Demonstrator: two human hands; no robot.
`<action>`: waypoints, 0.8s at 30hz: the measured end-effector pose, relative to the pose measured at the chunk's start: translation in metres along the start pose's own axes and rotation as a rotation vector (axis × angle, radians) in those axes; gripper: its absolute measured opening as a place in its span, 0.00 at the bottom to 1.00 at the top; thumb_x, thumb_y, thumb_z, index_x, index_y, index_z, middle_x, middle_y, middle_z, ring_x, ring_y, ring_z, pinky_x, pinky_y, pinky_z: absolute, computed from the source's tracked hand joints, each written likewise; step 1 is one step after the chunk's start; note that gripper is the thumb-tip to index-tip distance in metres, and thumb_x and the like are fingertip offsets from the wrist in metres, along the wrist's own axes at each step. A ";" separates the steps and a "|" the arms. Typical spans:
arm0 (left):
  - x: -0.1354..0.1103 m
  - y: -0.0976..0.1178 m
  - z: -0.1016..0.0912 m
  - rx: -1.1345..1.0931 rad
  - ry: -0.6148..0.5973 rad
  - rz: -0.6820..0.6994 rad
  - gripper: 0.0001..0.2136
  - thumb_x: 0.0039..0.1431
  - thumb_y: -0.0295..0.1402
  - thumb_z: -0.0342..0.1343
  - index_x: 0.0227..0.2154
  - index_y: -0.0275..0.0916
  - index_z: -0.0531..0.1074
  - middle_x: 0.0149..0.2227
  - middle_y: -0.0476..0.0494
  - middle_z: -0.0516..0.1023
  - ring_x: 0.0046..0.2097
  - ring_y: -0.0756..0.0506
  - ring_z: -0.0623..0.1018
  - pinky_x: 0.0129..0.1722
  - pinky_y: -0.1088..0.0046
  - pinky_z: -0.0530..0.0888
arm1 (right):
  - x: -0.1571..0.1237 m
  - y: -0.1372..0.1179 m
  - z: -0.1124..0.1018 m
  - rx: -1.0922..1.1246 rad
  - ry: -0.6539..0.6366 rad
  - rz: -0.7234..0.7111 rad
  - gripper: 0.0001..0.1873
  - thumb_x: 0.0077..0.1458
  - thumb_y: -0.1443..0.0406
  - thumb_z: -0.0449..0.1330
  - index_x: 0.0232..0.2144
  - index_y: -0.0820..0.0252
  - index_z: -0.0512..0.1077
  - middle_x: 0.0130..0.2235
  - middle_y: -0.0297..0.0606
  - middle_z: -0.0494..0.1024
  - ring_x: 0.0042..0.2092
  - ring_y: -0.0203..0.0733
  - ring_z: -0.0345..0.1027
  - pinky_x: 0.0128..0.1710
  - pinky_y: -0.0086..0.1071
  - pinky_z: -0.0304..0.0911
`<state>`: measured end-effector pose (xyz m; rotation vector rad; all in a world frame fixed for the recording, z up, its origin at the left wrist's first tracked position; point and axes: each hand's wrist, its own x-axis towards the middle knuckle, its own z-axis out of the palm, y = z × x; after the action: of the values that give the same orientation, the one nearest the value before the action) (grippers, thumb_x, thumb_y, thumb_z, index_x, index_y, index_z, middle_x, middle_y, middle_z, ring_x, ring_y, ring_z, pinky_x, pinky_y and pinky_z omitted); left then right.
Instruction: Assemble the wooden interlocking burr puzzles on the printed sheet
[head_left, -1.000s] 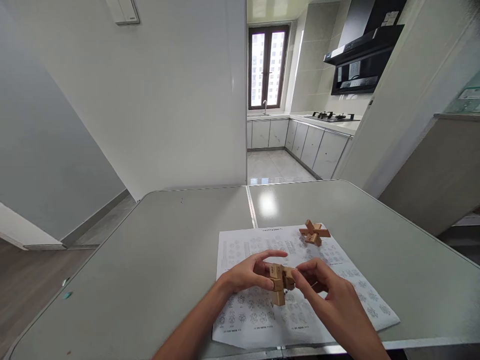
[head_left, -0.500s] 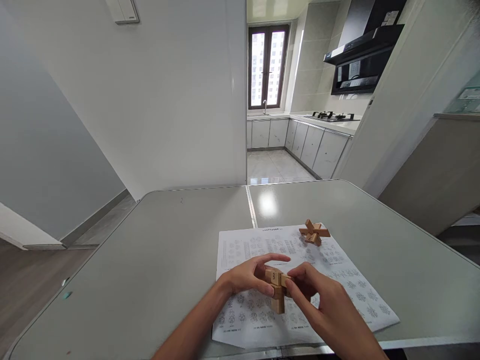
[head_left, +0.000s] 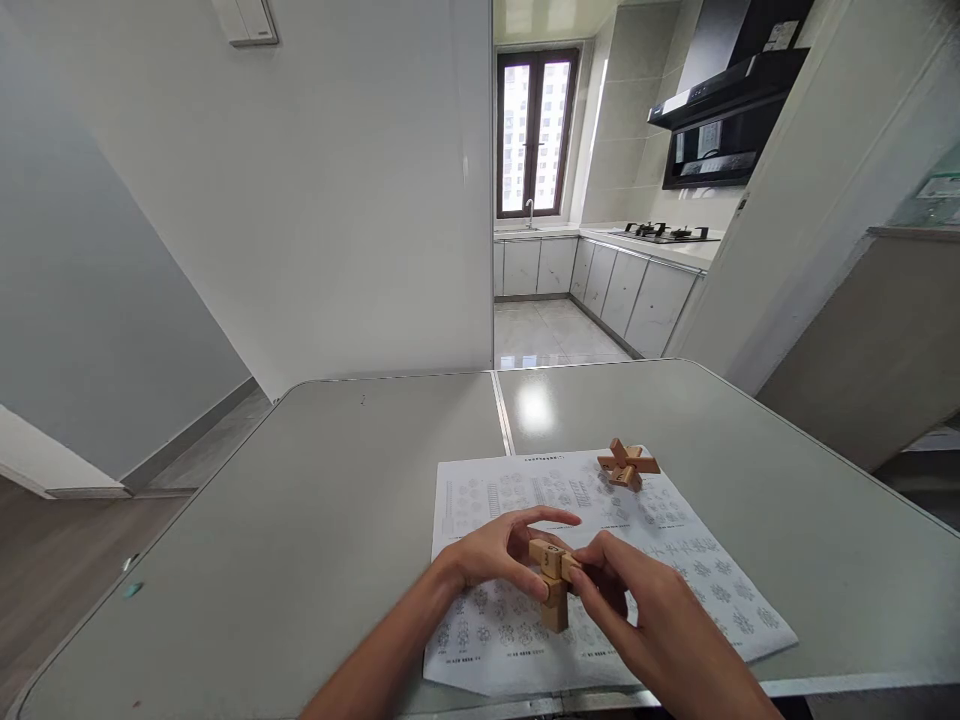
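Note:
Several light wooden blocks form a partly joined burr puzzle (head_left: pixel 554 592), held just over the printed sheet (head_left: pixel 480 670). One block standing upright in it bears a dark mark like a number. My left hand (head_left: pixel 495 552) grips the puzzle from the left, its thumb against the near side and its index finger stretched out above. From the right, my right hand (head_left: pixel 637 600) pinches a block at the puzzle's right side between thumb and fingers. The far side of the puzzle is hidden behind the blocks and fingers.
A second, reddish-brown wooden puzzle (head_left: pixel 628 465) of crossed pieces rests on the sheet's far right corner. The sheet carries rows of small line drawings. Beneath it is a grey table (head_left: pixel 300 560) with a seam. A small teal bit (head_left: pixel 133 590) lies near the left edge.
My right hand has shifted down slightly with its block. The puzzle has tilted a little, showing more of the marked block's top. My left hand keeps nearly the same grip.

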<state>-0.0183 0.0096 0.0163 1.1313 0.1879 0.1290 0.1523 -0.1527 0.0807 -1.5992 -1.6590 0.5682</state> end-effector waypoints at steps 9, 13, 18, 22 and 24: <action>-0.001 0.000 0.000 0.083 0.018 0.025 0.40 0.40 0.32 0.80 0.59 0.43 0.72 0.51 0.38 0.82 0.48 0.42 0.83 0.51 0.65 0.76 | 0.002 -0.003 -0.006 0.025 -0.079 -0.052 0.15 0.72 0.56 0.51 0.32 0.53 0.64 0.30 0.32 0.75 0.28 0.38 0.69 0.27 0.28 0.66; -0.001 -0.003 -0.003 0.128 0.018 0.027 0.40 0.38 0.33 0.80 0.58 0.43 0.73 0.52 0.37 0.82 0.48 0.40 0.83 0.49 0.64 0.77 | 0.003 -0.007 -0.009 0.047 -0.091 -0.051 0.16 0.72 0.56 0.50 0.31 0.53 0.63 0.30 0.33 0.75 0.28 0.38 0.69 0.27 0.29 0.66; -0.001 0.001 -0.002 0.149 0.002 0.017 0.40 0.39 0.34 0.80 0.58 0.42 0.73 0.51 0.38 0.81 0.48 0.41 0.83 0.49 0.65 0.77 | 0.002 -0.005 -0.008 0.048 -0.107 -0.044 0.15 0.72 0.56 0.51 0.33 0.53 0.65 0.31 0.32 0.76 0.29 0.38 0.69 0.28 0.28 0.66; -0.002 0.004 0.001 0.162 0.011 0.005 0.40 0.39 0.35 0.80 0.58 0.43 0.72 0.52 0.39 0.81 0.49 0.41 0.82 0.52 0.62 0.76 | -0.003 0.002 -0.003 0.018 -0.075 -0.039 0.14 0.72 0.57 0.50 0.33 0.53 0.64 0.29 0.31 0.74 0.28 0.37 0.68 0.28 0.28 0.67; -0.002 0.004 0.002 0.154 0.011 0.012 0.41 0.39 0.35 0.80 0.58 0.43 0.72 0.52 0.39 0.81 0.49 0.41 0.82 0.51 0.62 0.76 | -0.005 0.005 -0.001 -0.017 -0.062 -0.062 0.13 0.72 0.57 0.51 0.33 0.53 0.64 0.29 0.31 0.73 0.28 0.37 0.68 0.28 0.28 0.67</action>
<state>-0.0196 0.0095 0.0208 1.2851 0.2038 0.1330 0.1562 -0.1569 0.0770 -1.5499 -1.7571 0.5784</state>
